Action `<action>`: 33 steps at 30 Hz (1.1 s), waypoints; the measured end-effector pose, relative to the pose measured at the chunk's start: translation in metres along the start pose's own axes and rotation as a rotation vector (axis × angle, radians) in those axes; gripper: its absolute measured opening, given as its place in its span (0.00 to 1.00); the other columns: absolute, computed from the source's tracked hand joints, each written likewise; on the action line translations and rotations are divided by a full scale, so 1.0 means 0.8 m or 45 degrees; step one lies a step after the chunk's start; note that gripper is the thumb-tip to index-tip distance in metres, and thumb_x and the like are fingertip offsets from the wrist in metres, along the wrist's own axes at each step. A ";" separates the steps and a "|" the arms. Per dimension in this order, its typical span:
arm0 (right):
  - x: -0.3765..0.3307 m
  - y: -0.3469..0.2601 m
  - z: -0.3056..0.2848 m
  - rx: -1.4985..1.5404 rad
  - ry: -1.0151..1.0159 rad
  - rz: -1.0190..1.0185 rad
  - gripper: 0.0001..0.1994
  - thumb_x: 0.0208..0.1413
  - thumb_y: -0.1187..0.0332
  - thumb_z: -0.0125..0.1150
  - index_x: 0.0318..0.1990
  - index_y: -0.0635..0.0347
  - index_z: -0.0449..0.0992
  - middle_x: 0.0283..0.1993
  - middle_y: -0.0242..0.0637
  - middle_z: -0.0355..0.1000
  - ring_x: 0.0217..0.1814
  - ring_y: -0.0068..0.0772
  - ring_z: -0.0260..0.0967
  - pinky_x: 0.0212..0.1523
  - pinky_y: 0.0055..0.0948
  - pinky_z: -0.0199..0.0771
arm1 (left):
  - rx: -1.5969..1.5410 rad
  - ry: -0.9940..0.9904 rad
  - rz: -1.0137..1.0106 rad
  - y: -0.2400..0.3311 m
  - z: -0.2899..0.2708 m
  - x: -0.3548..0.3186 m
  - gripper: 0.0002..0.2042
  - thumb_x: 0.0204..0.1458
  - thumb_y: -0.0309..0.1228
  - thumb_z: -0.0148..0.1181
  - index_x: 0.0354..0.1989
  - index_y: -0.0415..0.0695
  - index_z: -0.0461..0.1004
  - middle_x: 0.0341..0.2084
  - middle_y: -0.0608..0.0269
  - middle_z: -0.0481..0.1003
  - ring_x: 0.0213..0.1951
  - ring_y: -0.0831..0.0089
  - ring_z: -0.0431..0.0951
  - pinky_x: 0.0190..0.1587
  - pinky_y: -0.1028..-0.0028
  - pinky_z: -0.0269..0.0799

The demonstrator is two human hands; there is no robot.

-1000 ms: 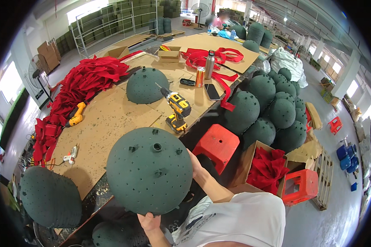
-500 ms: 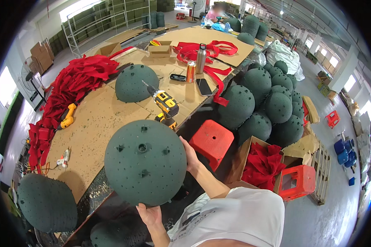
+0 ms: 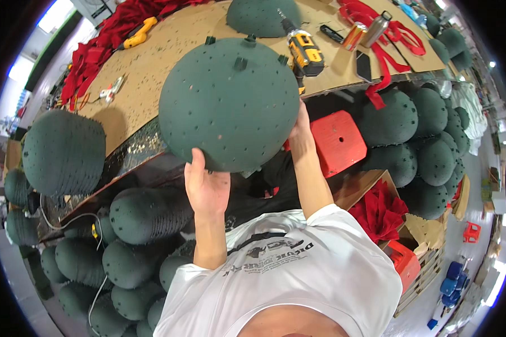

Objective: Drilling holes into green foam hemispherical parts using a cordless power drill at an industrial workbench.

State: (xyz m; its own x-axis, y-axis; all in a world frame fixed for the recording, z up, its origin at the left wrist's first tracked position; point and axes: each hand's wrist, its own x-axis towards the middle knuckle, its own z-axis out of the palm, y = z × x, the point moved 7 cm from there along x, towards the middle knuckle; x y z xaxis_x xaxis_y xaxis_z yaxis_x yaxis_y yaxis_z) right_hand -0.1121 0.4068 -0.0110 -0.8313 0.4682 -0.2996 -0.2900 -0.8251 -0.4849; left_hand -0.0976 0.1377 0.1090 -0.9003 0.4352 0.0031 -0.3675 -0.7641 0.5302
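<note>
The left hand [image 3: 207, 191] is pressing its thumb against the near rim of a dark green dome [image 3: 227, 106], its other fingers mostly hidden; the right hand [image 3: 300, 121] is grasping the right rim. They are holding it before a cardboard-covered worktable [image 3: 146, 73], where it is partly blocking a cordless drill [image 3: 306, 53]. A steel bottle [image 3: 375, 30] and drink can [image 3: 354, 36] are standing beyond; a red plastic stool [image 3: 338, 143] is standing beside the right forearm. The rounded, matte shell is showing small holes and short, blocky studs; red fabric strips [image 3: 87, 62] are lying crumpled.
</note>
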 end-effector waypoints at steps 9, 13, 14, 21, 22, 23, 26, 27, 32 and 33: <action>0.016 0.007 0.008 0.238 -0.031 0.077 0.19 0.75 0.60 0.41 0.56 0.62 0.75 0.51 0.39 0.79 0.50 0.37 0.79 0.50 0.38 0.84 | -0.201 -0.099 0.018 -0.005 0.004 0.015 0.21 0.72 0.39 0.48 0.67 0.40 0.66 0.62 0.54 0.73 0.63 0.63 0.74 0.65 0.57 0.70; 0.021 0.008 0.024 0.270 -0.071 0.111 0.18 0.75 0.60 0.43 0.55 0.62 0.75 0.49 0.38 0.79 0.49 0.35 0.79 0.47 0.37 0.84 | -0.341 -0.381 -0.107 -0.013 0.012 0.016 0.22 0.71 0.38 0.47 0.69 0.41 0.64 0.64 0.51 0.71 0.66 0.57 0.71 0.69 0.48 0.63; 0.022 0.009 0.026 0.286 -0.050 0.122 0.16 0.74 0.60 0.44 0.54 0.60 0.76 0.47 0.38 0.79 0.47 0.34 0.79 0.45 0.35 0.85 | -0.309 -0.447 -0.135 -0.016 0.013 0.015 0.22 0.71 0.37 0.47 0.70 0.42 0.63 0.64 0.50 0.71 0.66 0.55 0.70 0.70 0.45 0.62; 0.023 0.020 0.047 0.201 0.086 0.082 0.17 0.74 0.59 0.44 0.53 0.58 0.77 0.49 0.35 0.79 0.49 0.34 0.79 0.50 0.39 0.83 | 0.262 -0.353 -0.043 -0.054 -0.018 0.020 0.15 0.67 0.20 0.50 0.61 0.37 0.71 0.59 0.50 0.75 0.62 0.53 0.75 0.68 0.46 0.68; 0.022 0.023 0.051 0.191 0.093 0.091 0.17 0.74 0.58 0.44 0.53 0.58 0.77 0.50 0.36 0.79 0.49 0.35 0.79 0.51 0.40 0.82 | 0.316 -0.316 -0.040 -0.060 -0.023 0.024 0.15 0.67 0.21 0.50 0.61 0.38 0.71 0.58 0.50 0.75 0.62 0.53 0.75 0.68 0.45 0.68; 0.021 0.025 0.053 0.196 0.110 0.100 0.17 0.74 0.58 0.44 0.54 0.58 0.77 0.51 0.36 0.79 0.50 0.35 0.78 0.51 0.40 0.82 | 0.368 -0.302 -0.027 -0.066 -0.026 0.029 0.15 0.67 0.23 0.50 0.60 0.38 0.72 0.58 0.50 0.75 0.62 0.53 0.75 0.68 0.45 0.67; 0.020 0.028 0.057 0.196 0.140 0.071 0.18 0.75 0.57 0.42 0.55 0.57 0.76 0.53 0.37 0.78 0.52 0.37 0.78 0.54 0.42 0.80 | 0.443 -0.255 -0.009 -0.082 -0.032 0.044 0.13 0.65 0.21 0.55 0.56 0.37 0.74 0.55 0.52 0.77 0.59 0.57 0.77 0.68 0.47 0.69; 0.021 0.027 0.057 0.197 0.147 0.046 0.19 0.75 0.56 0.42 0.56 0.57 0.75 0.54 0.37 0.78 0.53 0.38 0.77 0.55 0.43 0.80 | 0.461 -0.256 0.017 -0.085 -0.032 0.048 0.13 0.64 0.20 0.57 0.56 0.37 0.75 0.54 0.52 0.78 0.58 0.58 0.78 0.67 0.48 0.70; 0.036 0.028 0.050 0.188 0.189 -0.023 0.20 0.75 0.53 0.40 0.58 0.55 0.74 0.55 0.38 0.77 0.55 0.40 0.76 0.57 0.45 0.77 | 0.583 -0.150 0.078 -0.094 -0.045 0.070 0.11 0.61 0.17 0.60 0.51 0.36 0.77 0.49 0.53 0.81 0.52 0.62 0.81 0.63 0.55 0.75; 0.039 0.029 0.047 0.185 0.225 -0.047 0.21 0.75 0.53 0.40 0.58 0.55 0.74 0.55 0.38 0.77 0.56 0.41 0.76 0.58 0.45 0.76 | 0.590 -0.127 0.097 -0.093 -0.049 0.074 0.10 0.61 0.18 0.60 0.50 0.35 0.78 0.48 0.53 0.81 0.51 0.62 0.82 0.63 0.55 0.76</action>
State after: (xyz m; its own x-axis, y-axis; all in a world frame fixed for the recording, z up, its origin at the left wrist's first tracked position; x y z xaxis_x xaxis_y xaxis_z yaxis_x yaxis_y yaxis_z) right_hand -0.1627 0.3905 -0.0006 -0.7267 0.5362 -0.4294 -0.3944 -0.8375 -0.3783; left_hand -0.1329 0.2014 0.0363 -0.8856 0.4470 0.1262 -0.1379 -0.5126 0.8475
